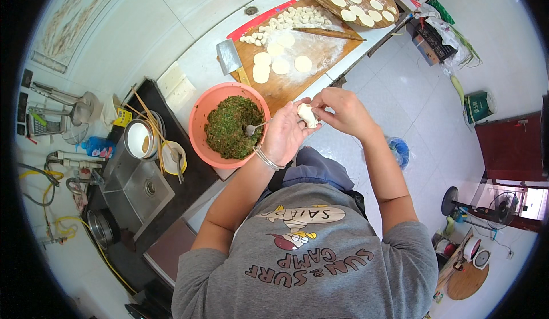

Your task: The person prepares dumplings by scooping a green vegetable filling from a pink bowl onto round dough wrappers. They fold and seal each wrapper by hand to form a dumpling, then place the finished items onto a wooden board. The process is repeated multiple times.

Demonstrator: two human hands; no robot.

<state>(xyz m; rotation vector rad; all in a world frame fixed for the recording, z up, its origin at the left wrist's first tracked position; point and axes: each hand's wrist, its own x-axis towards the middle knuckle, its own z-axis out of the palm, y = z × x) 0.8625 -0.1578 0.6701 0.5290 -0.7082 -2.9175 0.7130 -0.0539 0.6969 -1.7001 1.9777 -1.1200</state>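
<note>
A white dumpling rests on the fingers of my left hand, which is turned palm up with a silver bangle at the wrist. The thumb and fingers of my right hand pinch the dumpling's edge from the right. Just left of my hands stands a pink bowl of chopped green filling, with a metal spoon stuck in it. Beyond them lies a floured wooden board, bearing round dough wrappers and many small dough pieces.
A cleaver lies at the board's left edge, near a wooden rolling pin. Farther back, a round board carries more wrappers. On the left are a steel sink, a white bowl and chopsticks.
</note>
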